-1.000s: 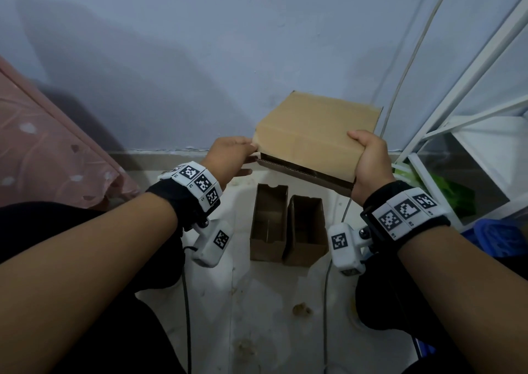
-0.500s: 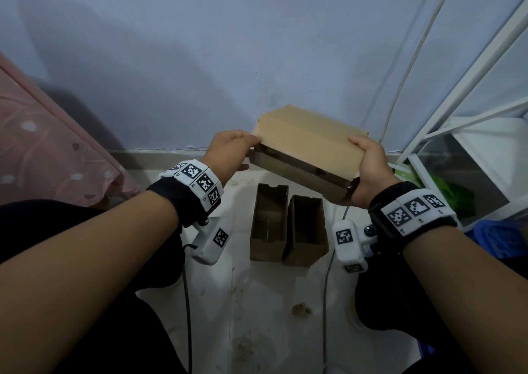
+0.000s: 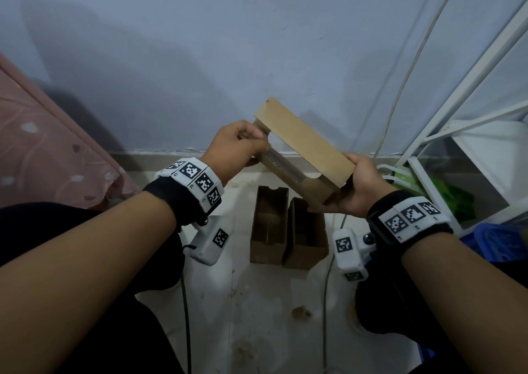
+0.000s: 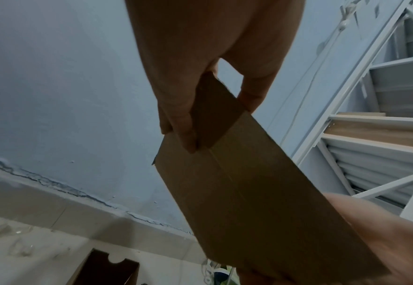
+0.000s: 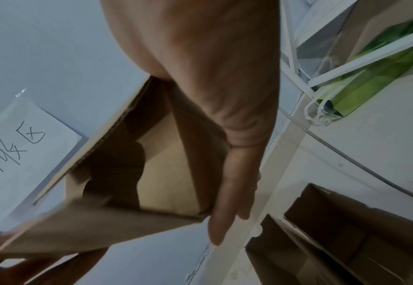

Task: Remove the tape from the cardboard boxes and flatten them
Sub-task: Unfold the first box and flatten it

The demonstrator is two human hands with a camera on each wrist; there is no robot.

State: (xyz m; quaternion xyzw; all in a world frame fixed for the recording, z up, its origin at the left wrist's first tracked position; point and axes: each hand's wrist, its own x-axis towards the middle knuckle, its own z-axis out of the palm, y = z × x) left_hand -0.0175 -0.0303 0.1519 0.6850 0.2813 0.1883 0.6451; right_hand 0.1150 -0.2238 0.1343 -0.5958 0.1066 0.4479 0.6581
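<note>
I hold a brown cardboard box [image 3: 303, 145] up in the air in front of the wall, tilted down to the right and open at both ends. My left hand [image 3: 243, 142] grips its upper left end, fingers and thumb curled over a flap [image 4: 212, 108]. My right hand [image 3: 354, 182] holds the lower right end, with straight fingers [image 5: 227, 192] along one panel. The box [image 5: 151, 164] is hollow inside. Two more open cardboard boxes [image 3: 268, 225] [image 3: 305, 236] stand side by side on the floor below.
A white metal rack [image 3: 468, 133] with a green bag [image 3: 445, 196] stands at the right. A thin cable [image 3: 400, 88] runs down the wall. Pink fabric [image 3: 43, 145] lies at the left. A paper with handwriting [image 5: 17, 154] hangs on the wall. My dark-clad knees flank the stained floor [image 3: 257, 316].
The box has been turned from lying nearly flat to a steep tilt, its left end raised and its right end lowered. My left hand has shifted onto the end flap.
</note>
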